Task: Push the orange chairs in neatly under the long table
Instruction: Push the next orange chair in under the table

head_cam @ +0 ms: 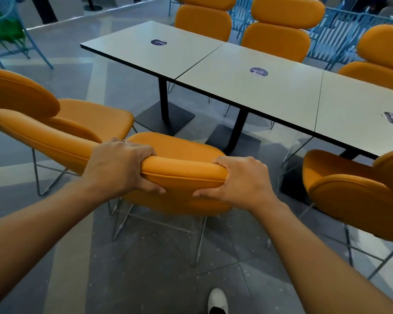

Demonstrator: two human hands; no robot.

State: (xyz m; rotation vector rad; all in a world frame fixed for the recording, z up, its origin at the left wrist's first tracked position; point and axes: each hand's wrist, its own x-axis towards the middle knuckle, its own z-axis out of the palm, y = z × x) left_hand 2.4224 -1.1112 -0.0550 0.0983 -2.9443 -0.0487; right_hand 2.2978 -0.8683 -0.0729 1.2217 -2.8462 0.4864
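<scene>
Both hands on chair back, seat short of table.
Left hand [120,166] and right hand [241,180] each grip an end of the orange chair [184,175] backrest, fingers curled round it. Long table [247,91] lies ahead of the hands. Neighbour chair [32,123] crowds the left hand, so a snag is likely. The legs may catch the pedestal base [234,139]. No containers seen.

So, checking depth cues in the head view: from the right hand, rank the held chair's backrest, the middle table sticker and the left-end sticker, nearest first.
1. Backrest, gripped by the right hand.
2. Middle sticker, straight ahead.
3. Left-end sticker, far left.
</scene>
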